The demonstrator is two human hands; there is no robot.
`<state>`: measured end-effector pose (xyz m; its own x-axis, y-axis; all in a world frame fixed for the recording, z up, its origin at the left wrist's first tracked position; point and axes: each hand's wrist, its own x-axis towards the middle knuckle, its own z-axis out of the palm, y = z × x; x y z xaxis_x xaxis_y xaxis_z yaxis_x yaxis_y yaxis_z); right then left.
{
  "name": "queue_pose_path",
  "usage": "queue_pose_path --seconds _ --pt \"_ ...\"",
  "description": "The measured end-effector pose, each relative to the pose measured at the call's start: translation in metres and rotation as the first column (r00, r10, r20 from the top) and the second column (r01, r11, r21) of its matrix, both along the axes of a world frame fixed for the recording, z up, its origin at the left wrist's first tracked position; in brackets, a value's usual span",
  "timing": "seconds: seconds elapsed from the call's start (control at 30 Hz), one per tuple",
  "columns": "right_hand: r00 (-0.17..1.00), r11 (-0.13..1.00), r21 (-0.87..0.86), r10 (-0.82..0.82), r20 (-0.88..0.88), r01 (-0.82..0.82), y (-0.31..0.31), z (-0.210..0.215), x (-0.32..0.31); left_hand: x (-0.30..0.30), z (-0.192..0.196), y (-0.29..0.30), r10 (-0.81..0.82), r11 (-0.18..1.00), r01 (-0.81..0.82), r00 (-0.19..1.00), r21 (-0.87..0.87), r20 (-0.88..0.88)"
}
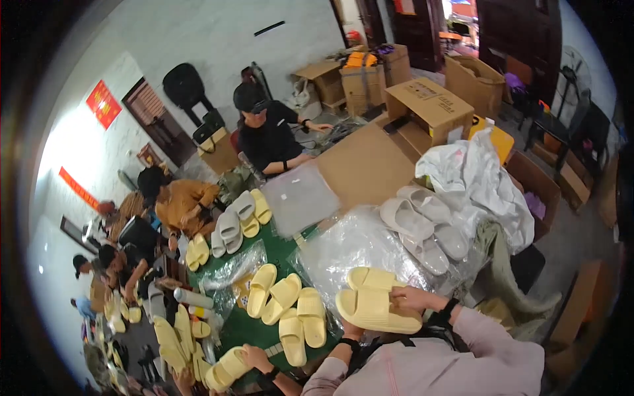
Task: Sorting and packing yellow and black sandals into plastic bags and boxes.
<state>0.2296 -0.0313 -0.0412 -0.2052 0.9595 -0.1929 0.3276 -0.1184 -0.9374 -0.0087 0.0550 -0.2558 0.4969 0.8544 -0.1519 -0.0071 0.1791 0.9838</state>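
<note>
A pair of pale yellow slide slippers is in my hands in front of me, one slipper lying behind the other. My right hand grips the nearer slipper at its strap opening. Under its left end my left hand supports it, with most of the fingers hidden by the sole. Left of them, several yellow slippers lie on the green tabletop. Beyond my hands, several whitish-grey slippers rest on clear plastic bags.
A co-worker's hand holds yellow slippers at lower left. Across the table sits a person in black by a cardboard sheet. An open carton and a white sack stand at right. Grey slippers lie farther left.
</note>
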Motion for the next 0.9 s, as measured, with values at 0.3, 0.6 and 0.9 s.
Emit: queue_pose_path --seconds 0.3,0.6,0.9 --pt "0.983 0.982 -0.189 -0.051 -0.176 0.017 -0.039 0.004 0.029 0.014 0.103 0.016 0.126 0.787 0.458 0.536 0.413 -0.835" --pt "0.99 0.935 -0.333 0.095 -0.099 -0.123 -0.032 0.013 0.014 0.007 0.132 0.033 0.177 0.89 0.119 0.799 0.439 -0.574" --pt "0.955 0.974 -0.021 -0.219 0.201 0.228 -0.025 -0.035 0.022 0.026 0.168 0.019 0.31 0.678 0.039 0.89 0.734 -0.333"
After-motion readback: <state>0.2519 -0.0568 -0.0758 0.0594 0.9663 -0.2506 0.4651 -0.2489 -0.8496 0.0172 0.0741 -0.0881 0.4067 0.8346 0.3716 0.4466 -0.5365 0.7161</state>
